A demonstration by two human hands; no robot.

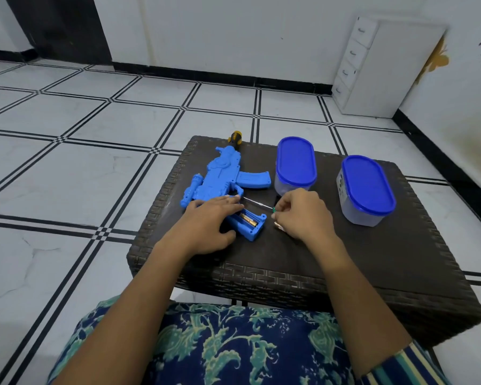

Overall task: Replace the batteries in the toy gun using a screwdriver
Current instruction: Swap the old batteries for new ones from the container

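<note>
1. Toy gun [220, 176], blue plastic, lies on the left half of the dark woven surface [372, 262], its butt end towards the person and its barrel pointing away.
2. Nearest of all is a lap in blue cloth with a pale green leaf print [233, 348]; both bare forearms reach forward over it to the surface.
3. The left grip [211, 220] lies flat on the rear of the gun, fingers nearly straight and pressing down, with the thumb beside the open battery compartment [247, 223].
4. A gold-coloured battery [249, 219] lies inside that compartment, just right of the left grip.
5. The right grip [303, 215] is curled narrow and pinches the green handle end of a thin screwdriver [257, 203]. It is just right of the gun's butt and apart from it.
6. The screwdriver's metal shaft slants up and left, its tip next to the left fingertips, at the gun's body.
7. Something small and golden shows under the right grip; what it is cannot be told.
8. Beyond the right grip stand two clear oval containers with blue lids, the nearer container [367, 187] to the right and the farther container [295, 163] just beside the gun's magazine.
9. A yellow-and-black piece [235, 137] sits at the gun's far tip, at the surface's back edge.
10. Farther off is white floor tile with black lines [95, 120], and a white drawer chest [353, 65] stands against the wall.
</note>
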